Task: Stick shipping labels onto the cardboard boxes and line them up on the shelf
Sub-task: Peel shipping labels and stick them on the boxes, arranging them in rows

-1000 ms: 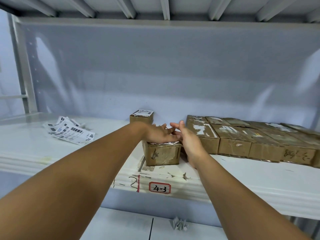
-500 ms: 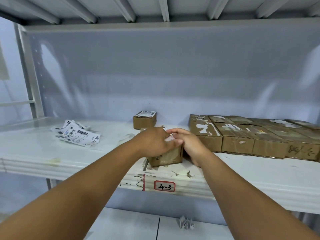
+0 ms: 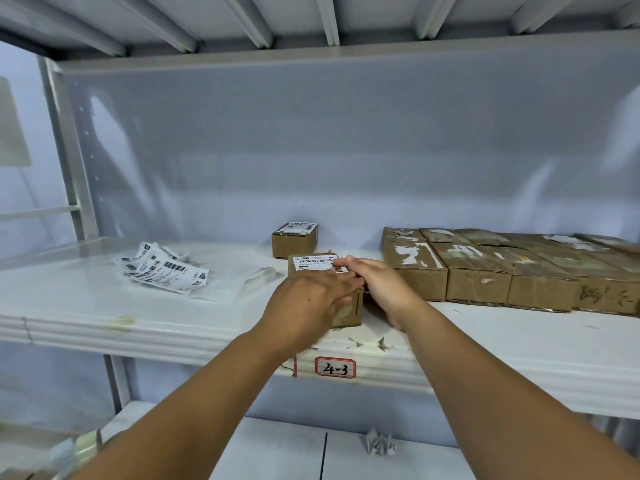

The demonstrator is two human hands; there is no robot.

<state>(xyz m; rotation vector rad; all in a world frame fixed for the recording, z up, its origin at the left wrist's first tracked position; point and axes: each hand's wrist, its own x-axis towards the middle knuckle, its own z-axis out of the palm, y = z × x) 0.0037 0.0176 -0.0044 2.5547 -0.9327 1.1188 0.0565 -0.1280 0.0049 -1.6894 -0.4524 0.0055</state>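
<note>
The small box (image 3: 351, 310), set near the front edge of the shelf (image 3: 104, 306), is gripped over its near top by the left hand (image 3: 308, 303), apparently so that it cannot slide while its label (image 3: 311, 263) is smoothed down by the straight fingers of the right hand (image 3: 381, 289), both hands touching

The shelf (image 3: 86, 306) looks like white painted metal, pretty glossy, chipped near the front edge. The back panel (image 3: 311, 150) is smooth with a soft sheen. The row of boxes (image 3: 478, 282) at right is matt brown cardboard, scuffed, with torn paper bits stuck on. The centre box (image 3: 351, 308) is the same cardboard. The loose labels (image 3: 162, 271) at left are smooth white paper.
</note>
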